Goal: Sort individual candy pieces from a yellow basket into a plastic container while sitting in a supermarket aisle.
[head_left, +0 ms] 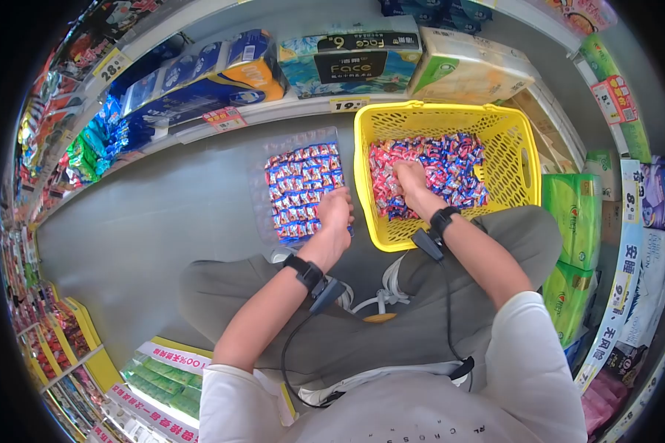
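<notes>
The right hand (411,179) has its fingers bent and close together, down at the loose candies (454,166); I cannot tell if some candy is pinched between them. The left hand (335,212) is half curled, over the right edge of the candies in rows (301,173), and whether its fingers hold something is hidden by the hand itself. The relation that matters most, I judge, is sideways: the loose candies lie around the right fingers and spread mostly to their right, while the rows lie to the left of the left fingers and also farther away from the body. The clear box (257,177) around these rows has its long axis pointing away from the person, and the left hand is the nearer one to it. Between the two hands stands the left wall of the yellow basket (361,177), whose longer side goes from left to right. Farther out, beyond both hands, stands a large blue pack (347,63), and well to the right of the right fingers are green packs (573,221).
</notes>
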The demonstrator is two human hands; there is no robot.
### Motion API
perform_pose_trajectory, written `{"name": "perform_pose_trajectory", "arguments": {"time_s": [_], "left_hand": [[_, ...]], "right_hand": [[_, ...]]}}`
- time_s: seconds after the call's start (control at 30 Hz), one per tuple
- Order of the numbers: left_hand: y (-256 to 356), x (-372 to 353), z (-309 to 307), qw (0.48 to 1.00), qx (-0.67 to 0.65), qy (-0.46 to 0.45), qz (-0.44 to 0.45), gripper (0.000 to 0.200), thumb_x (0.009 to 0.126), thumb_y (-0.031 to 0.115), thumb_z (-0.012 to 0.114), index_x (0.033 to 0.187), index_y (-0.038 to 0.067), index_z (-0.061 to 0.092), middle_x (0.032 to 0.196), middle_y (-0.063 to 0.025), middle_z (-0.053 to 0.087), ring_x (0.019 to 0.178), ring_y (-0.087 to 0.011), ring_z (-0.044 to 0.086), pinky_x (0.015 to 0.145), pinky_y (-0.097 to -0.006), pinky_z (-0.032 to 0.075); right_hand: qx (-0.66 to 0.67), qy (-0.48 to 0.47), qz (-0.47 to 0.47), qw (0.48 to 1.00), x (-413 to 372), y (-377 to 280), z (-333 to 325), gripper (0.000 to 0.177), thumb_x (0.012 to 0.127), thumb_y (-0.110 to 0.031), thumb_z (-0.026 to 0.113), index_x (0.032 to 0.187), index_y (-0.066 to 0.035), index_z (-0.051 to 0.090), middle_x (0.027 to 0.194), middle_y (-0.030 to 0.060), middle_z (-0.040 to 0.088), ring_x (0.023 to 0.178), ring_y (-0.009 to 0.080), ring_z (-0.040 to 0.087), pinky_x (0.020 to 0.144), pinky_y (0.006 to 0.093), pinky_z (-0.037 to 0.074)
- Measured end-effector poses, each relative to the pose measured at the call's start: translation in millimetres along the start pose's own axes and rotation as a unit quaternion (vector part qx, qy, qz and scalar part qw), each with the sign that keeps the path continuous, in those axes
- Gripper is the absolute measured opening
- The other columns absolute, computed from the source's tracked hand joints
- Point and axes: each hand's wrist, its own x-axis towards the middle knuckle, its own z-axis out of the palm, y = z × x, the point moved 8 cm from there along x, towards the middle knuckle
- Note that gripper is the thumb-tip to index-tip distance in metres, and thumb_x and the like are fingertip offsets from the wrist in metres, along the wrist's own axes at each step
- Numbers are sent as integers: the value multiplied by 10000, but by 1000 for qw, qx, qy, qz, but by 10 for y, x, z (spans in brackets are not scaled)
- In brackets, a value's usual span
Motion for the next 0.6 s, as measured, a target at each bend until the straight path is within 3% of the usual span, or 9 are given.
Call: {"name": "perform_pose_trajectory", "arguments": {"time_s": [0.07, 0.13, 0.17, 0.23, 0.27, 0.37, 0.4, 0.5, 0.6], "left_hand": [[37, -157, 63, 1000, -2, -14, 10, 261, 920, 94, 462, 1120, 44, 622, 909, -26, 603, 756, -111, 535, 622, -266, 415], [77, -425, 319, 990, -32, -135, -27, 281, 961, 133, 426, 1142, 32, 615, 982, -49, 638, 851, -113, 580, 705, -284, 454], [4, -411, 336, 990, -32, -135, -26, 281, 961, 133, 426, 1142, 32, 615, 982, -49, 638, 851, -113, 580, 705, -284, 454], [-76, -381, 337, 993, -39, -109, 6, 306, 995, 176, 363, 1097, 45, 620, 1027, -96, 687, 935, -172, 650, 808, -321, 493], [-79, -448, 317, 995, -36, -86, 22, 318, 999, 157, 344, 1098, 40, 622, 993, -105, 695, 916, -181, 661, 849, -332, 491], [-66, -515, 329, 992, -48, -113, 4, 310, 995, 152, 355, 1107, 37, 620, 1011, -102, 693, 927, -173, 659, 870, -326, 484], [-46, -524, 330, 991, -47, -123, -3, 300, 991, 153, 369, 1112, 39, 619, 1027, -86, 690, 940, -163, 651, 878, -319, 474], [-41, -524, 338, 990, -61, -123, -42, 283, 982, 164, 398, 1111, 48, 621, 1044, -64, 685, 962, -150, 638, 885, -313, 462], [-22, -533, 331, 991, -45, -118, -34, 265, 976, 176, 430, 1108, 55, 624, 1050, -48, 683, 978, -135, 628, 888, -306, 453]], "right_hand": [[-29, 2, -2, 1000, 485, 268, -99, 105, 861, -137, 613, 935, -66, 589, 668, 12, 519, 521, 99, 455, 421, 266, 370], [-129, 175, -111, 970, 624, 203, -357, 267, 809, -143, 635, 1043, -19, 667, 775, 131, 679, 702, 280, 657, 674, 399, 516], [-129, 174, -113, 970, 660, 186, -382, 267, 809, -143, 635, 1043, -19, 667, 775, 131, 679, 702, 280, 657, 674, 399, 516], [-231, 145, -114, 955, 615, 22, -364, 427, 805, -135, 638, 1213, -14, 607, 920, 207, 687, 928, 362, 664, 868, 412, 507], [-279, 162, -197, 926, 746, 8, -350, 418, 808, -94, 615, 1221, -29, 606, 1027, 245, 644, 974, 390, 633, 892, 450, 500], [-391, 115, -244, 880, 640, -331, -140, 454, 814, -58, 597, 1267, -75, 583, 1168, 269, 558, 1086, 409, 574, 933, 478, 482], [-444, 79, -335, 827, 645, -441, 1, 519, 808, -30, 597, 1313, -137, 548, 1263, 250, 464, 1150, 435, 513, 948, 506, 478], [-525, 79, -249, 810, 757, -278, -2, 573, 788, -29, 619, 1335, -172, 526, 1304, 220, 426, 1204, 454, 467, 966, 521, 479], [-520, 105, -238, 814, 702, -241, -1, 554, 789, -42, 629, 1321, -165, 538, 1341, 198, 398, 1243, 467, 433, 970, 522, 481]]}}
